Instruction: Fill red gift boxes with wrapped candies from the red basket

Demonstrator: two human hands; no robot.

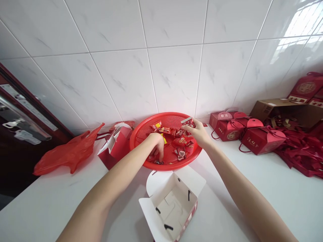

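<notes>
Sweets (165,130): mostly red-wrapped, loose in basket (140,132). Left hand (156,143): fingers down among sweets (whether grip holds any, cannot tell). Right hand (199,132): over basket's right side, grip pinching red packet (189,122). Open box (174,201): on worktop (222,215), before basket. Closed boxes (261,139): right.

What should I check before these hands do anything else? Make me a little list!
1. Box open on top: ok, its flaps are spread.
2. Sweets in the red basket: ok, several there.
3. Right hand holding the red packet: ok.
4. Left hand out of the basket: not ok, it's reaching inside.
5. Left hand holding a sweet firmly: cannot tell.
</notes>
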